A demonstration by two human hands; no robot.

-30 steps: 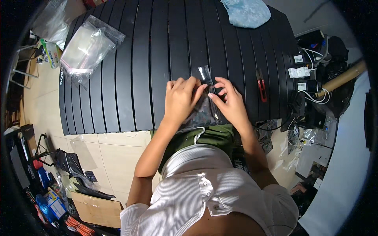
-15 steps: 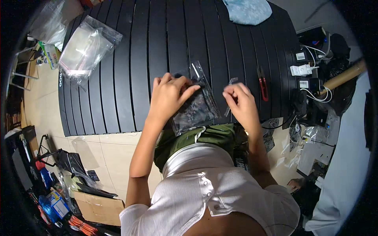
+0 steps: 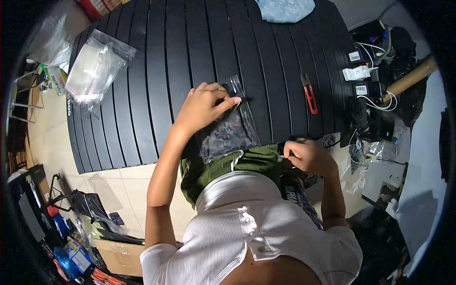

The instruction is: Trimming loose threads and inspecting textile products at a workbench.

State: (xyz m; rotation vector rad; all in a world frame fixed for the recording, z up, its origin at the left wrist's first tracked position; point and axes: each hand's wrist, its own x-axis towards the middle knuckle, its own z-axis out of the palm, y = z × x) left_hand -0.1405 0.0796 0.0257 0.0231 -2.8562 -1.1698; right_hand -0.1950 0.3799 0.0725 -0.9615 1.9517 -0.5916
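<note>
A clear plastic bag (image 3: 247,121) with dark camouflage-patterned fabric inside lies at the table's near edge, overhanging toward my lap. My left hand (image 3: 205,105) rests on its upper left part, fingers curled over it and thumb stretched to the right across the plastic. Past the near edge, beside my right thigh, is my right hand (image 3: 311,156), its fingers curled together. A small pale bit shows at those fingertips, too small to make out. Red-handled thread snips (image 3: 309,97) lie on the table to the right, pointed away from me.
Clear plastic bags (image 3: 92,71) are stacked at the table's far left. A light blue cloth item (image 3: 287,10) lies on the far edge of the black slatted table (image 3: 156,61). White plugs and cables (image 3: 357,73) crowd the right edge; a cardboard box (image 3: 121,256) stands on the floor at lower left.
My right hand has moved from above the table, where it held a thin clear strip, down and right past the near edge. My left hand stays on the bag. The view has shifted slightly.
</note>
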